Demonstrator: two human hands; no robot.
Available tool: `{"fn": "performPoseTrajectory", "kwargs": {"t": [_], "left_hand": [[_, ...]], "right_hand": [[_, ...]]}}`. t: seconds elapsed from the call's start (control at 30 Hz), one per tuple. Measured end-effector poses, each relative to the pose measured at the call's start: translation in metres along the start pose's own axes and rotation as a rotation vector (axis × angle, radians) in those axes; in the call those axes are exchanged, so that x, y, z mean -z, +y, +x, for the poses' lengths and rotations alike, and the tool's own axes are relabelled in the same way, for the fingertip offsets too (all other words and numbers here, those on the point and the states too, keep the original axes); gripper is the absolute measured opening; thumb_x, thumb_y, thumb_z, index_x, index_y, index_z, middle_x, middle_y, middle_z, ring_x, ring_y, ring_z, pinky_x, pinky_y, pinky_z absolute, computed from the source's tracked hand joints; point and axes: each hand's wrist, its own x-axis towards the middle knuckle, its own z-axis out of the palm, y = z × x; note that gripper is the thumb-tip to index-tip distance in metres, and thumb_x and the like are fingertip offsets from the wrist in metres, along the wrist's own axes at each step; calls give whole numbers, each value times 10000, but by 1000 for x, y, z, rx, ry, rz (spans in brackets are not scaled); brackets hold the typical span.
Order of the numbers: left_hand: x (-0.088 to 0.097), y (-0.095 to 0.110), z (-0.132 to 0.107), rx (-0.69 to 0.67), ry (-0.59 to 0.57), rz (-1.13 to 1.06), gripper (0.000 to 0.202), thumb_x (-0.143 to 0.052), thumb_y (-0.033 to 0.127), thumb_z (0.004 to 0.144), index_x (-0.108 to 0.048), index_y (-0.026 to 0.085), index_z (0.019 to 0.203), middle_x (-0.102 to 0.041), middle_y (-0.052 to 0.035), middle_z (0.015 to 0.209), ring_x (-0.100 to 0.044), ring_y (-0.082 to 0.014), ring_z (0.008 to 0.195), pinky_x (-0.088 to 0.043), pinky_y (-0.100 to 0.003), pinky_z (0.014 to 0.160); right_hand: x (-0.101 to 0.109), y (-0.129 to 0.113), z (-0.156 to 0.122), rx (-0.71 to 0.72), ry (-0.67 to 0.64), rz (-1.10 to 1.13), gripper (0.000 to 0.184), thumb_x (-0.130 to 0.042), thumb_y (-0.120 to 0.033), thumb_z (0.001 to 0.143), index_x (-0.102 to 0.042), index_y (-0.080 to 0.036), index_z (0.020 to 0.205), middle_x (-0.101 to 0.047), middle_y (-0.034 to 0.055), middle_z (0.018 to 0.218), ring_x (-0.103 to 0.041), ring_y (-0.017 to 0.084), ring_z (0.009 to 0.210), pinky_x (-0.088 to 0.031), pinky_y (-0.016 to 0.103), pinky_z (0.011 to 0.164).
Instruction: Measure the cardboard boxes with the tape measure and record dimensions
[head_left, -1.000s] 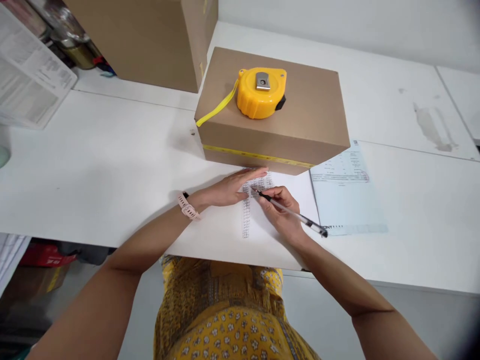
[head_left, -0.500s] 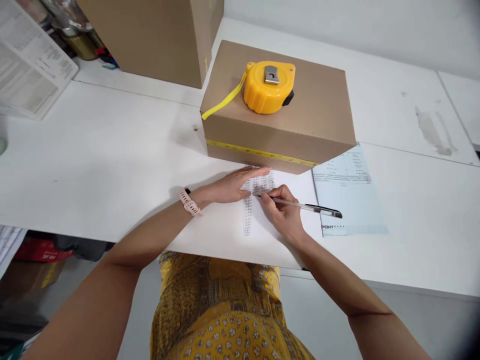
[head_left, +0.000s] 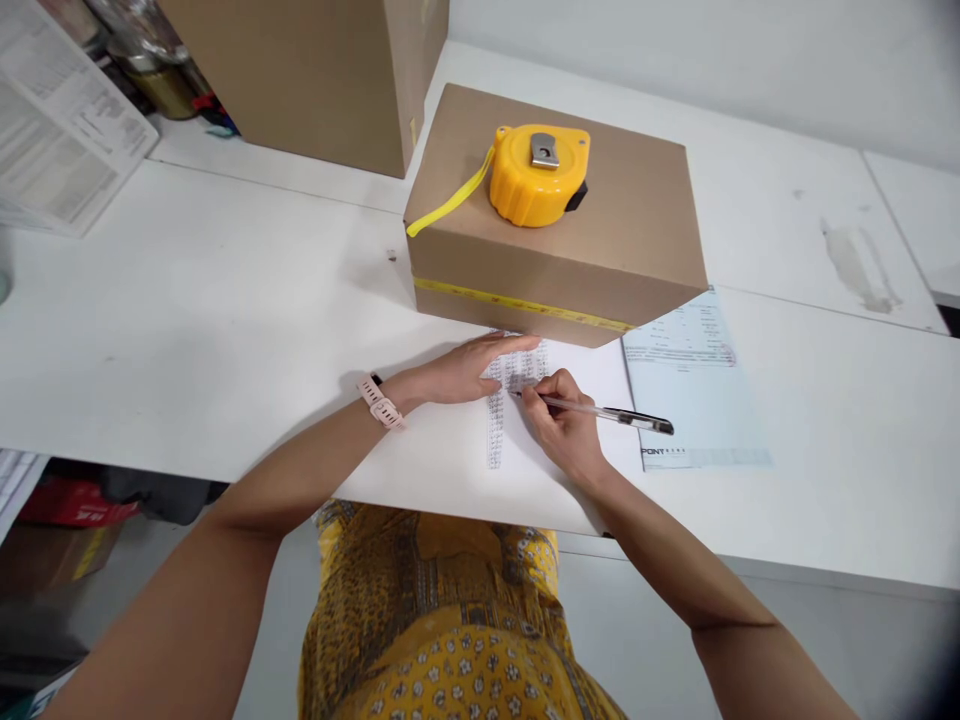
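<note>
"Pen (head_left: 634, 418) first: where is it, and which hand has it?"

"Right hand (head_left: 566, 425). Thumb and fingers pinch it near the tip, just above the written columns on the paper (head_left: 496, 430)."

"How does it lie?"

"Nearly crosswise. The tip points left, close beside the thumb of the left hand (head_left: 459, 373); the back end slants right and a little towards the person, over the blue sheet (head_left: 697, 405). I can't tell whether the tip touches the paper."

"And the left hand?"

"Laid flat across the left part of the writing, fingers reaching right, thumb spread away from them. It holds nothing that I can see, and covers some of the columns. A pink watch (head_left: 381, 403) sits on that wrist."

"What stands in the way?"

"Mostly the cardboard box (head_left: 630, 205), right at the far end of the paper. The left fingertips are just beside its front; contact is unclear, and so is whether the paper runs under it. On top rests a yellow tape measure (head_left: 536, 185), strap trailing left. A bigger box (head_left: 300, 80) stands farther back, to the left."
</note>
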Motion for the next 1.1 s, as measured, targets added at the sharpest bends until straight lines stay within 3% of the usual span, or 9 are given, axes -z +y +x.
{"fn": "performPoseTrajectory", "kwargs": {"t": [1.1], "left_hand": [[-1,-2,1,9,-7,30,759,-510,28,841,-385,228,1562,-407,-48,1659,-355,-197,1541,-227,-425,1301]], "right_hand": [[0,2,0,-15,-1,66,241,-618,-299,908,-455,-252,736,-475,-64,579,-403,110,529,-314,281,523]]}}
